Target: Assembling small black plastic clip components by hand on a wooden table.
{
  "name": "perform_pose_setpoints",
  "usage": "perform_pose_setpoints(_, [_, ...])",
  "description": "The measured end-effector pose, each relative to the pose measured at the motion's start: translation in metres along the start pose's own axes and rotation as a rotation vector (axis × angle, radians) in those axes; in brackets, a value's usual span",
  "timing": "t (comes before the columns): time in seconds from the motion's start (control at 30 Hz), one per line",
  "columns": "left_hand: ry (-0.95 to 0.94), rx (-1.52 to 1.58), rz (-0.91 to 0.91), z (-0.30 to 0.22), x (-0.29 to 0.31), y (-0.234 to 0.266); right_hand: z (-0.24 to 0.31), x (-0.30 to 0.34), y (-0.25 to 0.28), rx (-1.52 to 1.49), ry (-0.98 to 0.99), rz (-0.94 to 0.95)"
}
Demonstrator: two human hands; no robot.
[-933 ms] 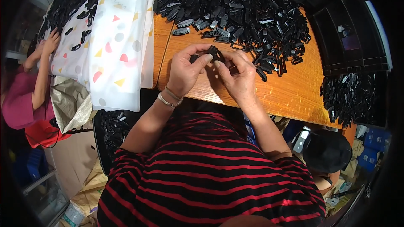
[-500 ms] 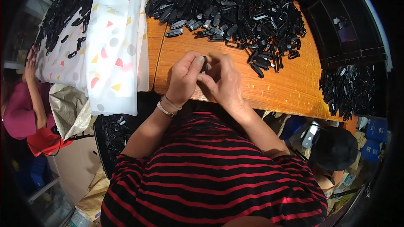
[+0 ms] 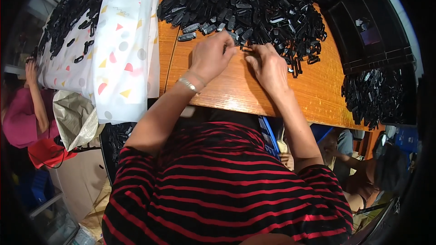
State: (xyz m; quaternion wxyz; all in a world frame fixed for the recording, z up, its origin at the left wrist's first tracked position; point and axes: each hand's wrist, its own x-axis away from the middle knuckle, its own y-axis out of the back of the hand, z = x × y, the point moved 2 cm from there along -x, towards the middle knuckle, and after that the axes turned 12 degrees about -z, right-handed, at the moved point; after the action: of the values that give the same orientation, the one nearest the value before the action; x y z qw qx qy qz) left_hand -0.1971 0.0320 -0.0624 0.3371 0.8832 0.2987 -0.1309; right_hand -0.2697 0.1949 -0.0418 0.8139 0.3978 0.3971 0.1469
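2 bare hands at near edge of black plastic parts [image 3: 245, 9], heaped on wooden table [image 3: 213, 93]. Left hand [image 3: 211, 56]: fingers curled, thumb close under them, blurred; can't make out whether a part is inside. Right hand [image 3: 270, 66]: half-curled, thumb spread from fingers, fingertips at a small black piece [image 3: 245, 49] by the heap; unclear if pinched or just touched.

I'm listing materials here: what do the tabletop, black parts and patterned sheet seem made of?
Tabletop: probably varnished wood or veneer, given grain and glare. Black parts: likely hard plastic, partly glossy, with sharp highlights. Patterned sheet: smooth, perhaps plastic film, looking slightly translucent.
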Motion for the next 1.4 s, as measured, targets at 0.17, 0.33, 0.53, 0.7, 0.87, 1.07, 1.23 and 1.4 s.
perform_pose_setpoints(0.17, [-0.213, -0.281, -0.085, 0.002, -0.007, -0.015, -0.006, -0.005, -0.008, 0.185, -0.008, 0.080])
perform_pose_setpoints(0.33, [-0.133, -0.336, -0.029, -0.002, 0.003, -0.008, -0.004, 0.001, -0.002, 0.034, 0.050, 0.076])
perform_pose_setpoints(0.53, [0.287, 0.166, -0.056, 0.003, 0.025, -0.007, 0.005, 0.009, -0.022, -0.453, -0.377, 0.073])
perform_pose_setpoints(0.7, [0.225, 0.105, -0.074, -0.005, 0.035, -0.005, 0.025, 0.011, -0.027, -0.538, -0.334, -0.057])
perform_pose_setpoints(0.87, [0.507, 0.674, 0.085, -0.004, 0.039, 0.007, 0.021, 0.009, -0.028, -0.810, -0.397, -0.089])
perform_pose_setpoints(1.07, [0.662, 1.160, 0.041, 0.004, 0.041, 0.009, 0.033, 0.007, -0.019, -0.869, -0.425, 0.006])
perform_pose_setpoints(1.23, [0.665, 1.161, -0.011, 0.009, 0.036, 0.014, 0.042, 0.007, -0.013, -0.861, -0.368, -0.119])
perform_pose_setpoints(1.4, [0.641, 1.095, -0.037, 0.004, 0.037, 0.019, 0.043, 0.009, -0.009, -0.682, -0.205, -0.176])
